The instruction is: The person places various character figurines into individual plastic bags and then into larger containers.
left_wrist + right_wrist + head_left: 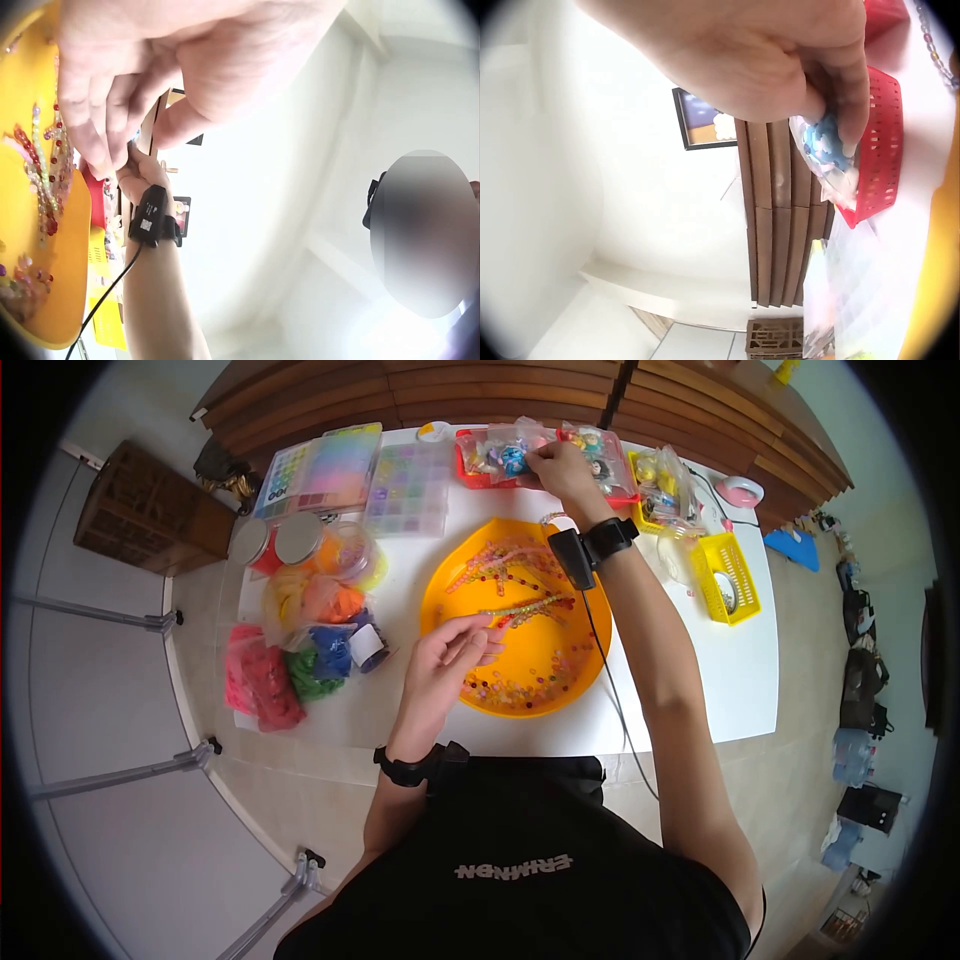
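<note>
Evidently, the white table [740, 670] is laid out so that supplies ring the working area. At the far left, a pink and red bag [265, 678] lies by a green bag [312, 674] and a blue bag [330, 652], presumably parted by colour for easy picking; the exact contents cannot be made out. Behind them stand lidded jars [298, 538], and further back a compartment box [408, 490], likely so divided to keep small pieces from mixing. The left hand [448, 650] is over the left side of the orange tray [535, 645], its fingers loosely bent, thumb apart, with nothing seen in its hold; it appears to be waiting near the work. Inside the tray lie bead strands [535, 607] and, along the near side, loose beads [520, 693]; the raised rim probably stops them rolling off. The right hand [563, 468] reaches past the tray to the red basket [885, 142], thumb and fingers curled narrowly about a blue charm [826, 142] among clear plastic, a grip that seems suited to singling out one small piece. At the right, a yellow basket [746, 575] stands apart, apparently as side storage.
</note>
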`<state>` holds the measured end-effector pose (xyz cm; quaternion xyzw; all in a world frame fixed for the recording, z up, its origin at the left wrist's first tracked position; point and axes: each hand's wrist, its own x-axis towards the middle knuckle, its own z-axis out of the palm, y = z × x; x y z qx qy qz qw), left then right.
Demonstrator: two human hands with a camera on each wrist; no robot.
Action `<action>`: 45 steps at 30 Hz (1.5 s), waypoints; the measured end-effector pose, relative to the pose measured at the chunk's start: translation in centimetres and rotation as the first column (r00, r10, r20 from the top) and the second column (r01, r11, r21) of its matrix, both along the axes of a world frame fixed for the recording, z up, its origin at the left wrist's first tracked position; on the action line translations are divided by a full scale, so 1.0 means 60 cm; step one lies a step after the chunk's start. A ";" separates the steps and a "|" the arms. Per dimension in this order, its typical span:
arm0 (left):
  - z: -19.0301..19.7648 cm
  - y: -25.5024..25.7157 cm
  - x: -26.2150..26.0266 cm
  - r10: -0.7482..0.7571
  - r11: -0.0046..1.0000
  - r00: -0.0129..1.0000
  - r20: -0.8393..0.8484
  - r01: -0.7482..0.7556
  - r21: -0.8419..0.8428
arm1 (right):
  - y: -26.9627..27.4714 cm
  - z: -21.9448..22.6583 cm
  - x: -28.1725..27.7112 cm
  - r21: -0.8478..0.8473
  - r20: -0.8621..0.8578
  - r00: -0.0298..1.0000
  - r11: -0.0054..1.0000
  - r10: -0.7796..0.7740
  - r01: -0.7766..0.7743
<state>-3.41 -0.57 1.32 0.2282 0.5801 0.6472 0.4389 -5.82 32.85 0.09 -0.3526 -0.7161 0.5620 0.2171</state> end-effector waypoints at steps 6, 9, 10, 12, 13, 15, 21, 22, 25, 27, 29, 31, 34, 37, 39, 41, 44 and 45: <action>0.002 -0.020 -0.007 0.043 0.999 0.999 -0.003 -0.043 -0.010 | 0.025 -0.042 -0.013 0.118 0.105 0.994 0.993 -0.024 0.012; -0.002 -0.017 -0.008 0.042 0.999 0.999 -0.005 -0.042 -0.006 | 0.026 -0.033 0.001 0.238 0.168 0.985 0.971 -0.033 -0.008; -0.002 -0.017 -0.008 0.038 0.999 0.999 -0.008 -0.038 -0.009 | 0.022 -0.027 0.006 0.278 0.192 0.981 0.960 -0.034 -0.021; -0.002 -0.015 -0.007 0.037 0.999 0.999 -0.016 -0.037 -0.023 | 0.026 -0.027 0.015 0.343 0.202 0.979 0.939 -0.036 -0.036; -0.003 -0.013 -0.007 0.031 0.999 0.999 -0.018 -0.031 -0.024 | 0.028 -0.028 0.019 0.373 0.207 0.978 0.926 -0.034 -0.047; -0.005 -0.011 -0.006 0.021 0.999 0.999 -0.024 -0.022 -0.028 | 0.034 -0.038 0.028 0.557 0.243 0.964 0.829 -0.106 -0.049; -0.006 -0.011 -0.002 0.036 0.999 0.999 -0.024 -0.037 -0.039 | -0.041 0.010 0.132 0.906 0.344 0.864 0.372 -0.368 -0.202; -0.006 -0.012 -0.002 0.040 0.998 0.999 -0.022 -0.041 -0.040 | -0.053 0.016 0.152 0.924 0.326 0.859 0.324 -0.394 -0.202; -0.004 -0.011 -0.004 0.051 0.997 0.998 -0.030 -0.052 -0.049 | -0.064 0.024 0.203 0.956 0.287 0.838 0.198 -0.464 -0.218; -0.005 -0.009 -0.005 0.041 0.998 0.998 -0.036 -0.043 -0.054 | -0.058 0.011 0.230 0.959 0.283 0.817 0.141 -0.502 -0.246; -0.004 -0.006 -0.005 0.037 0.998 0.998 -0.042 -0.039 -0.057 | -0.051 0.007 0.248 0.929 0.369 0.776 0.207 -0.512 -0.306; -0.003 -0.005 -0.005 0.040 0.997 0.998 -0.043 -0.042 -0.061 | -0.042 -0.009 0.266 0.925 0.379 0.769 0.187 -0.515 -0.331; -0.007 -0.004 -0.006 0.028 0.998 0.998 -0.048 -0.030 -0.053 | -0.035 -0.023 0.286 0.904 0.427 0.749 0.220 -0.506 -0.367; -0.005 -0.004 -0.004 0.022 0.998 0.998 -0.051 -0.026 -0.063 | -0.028 -0.031 0.298 0.886 0.457 0.675 0.228 -0.579 -0.404; -0.006 -0.004 -0.002 0.019 0.998 0.998 -0.052 -0.022 -0.065 | -0.022 -0.039 0.299 0.928 0.367 0.708 0.186 -0.603 -0.323; -0.008 -0.004 -0.002 0.018 0.998 0.998 -0.053 -0.021 -0.067 | -0.014 -0.038 0.295 0.946 0.317 0.715 0.156 -0.623 -0.283; -0.009 -0.005 -0.002 0.024 0.997 0.998 -0.052 -0.028 -0.070 | -0.001 -0.031 0.286 0.943 0.321 0.696 0.147 -0.643 -0.299; -0.008 -0.005 -0.001 0.029 0.997 0.998 -0.049 -0.032 -0.069 | 0.005 -0.033 0.284 0.938 0.333 0.691 0.152 -0.642 -0.311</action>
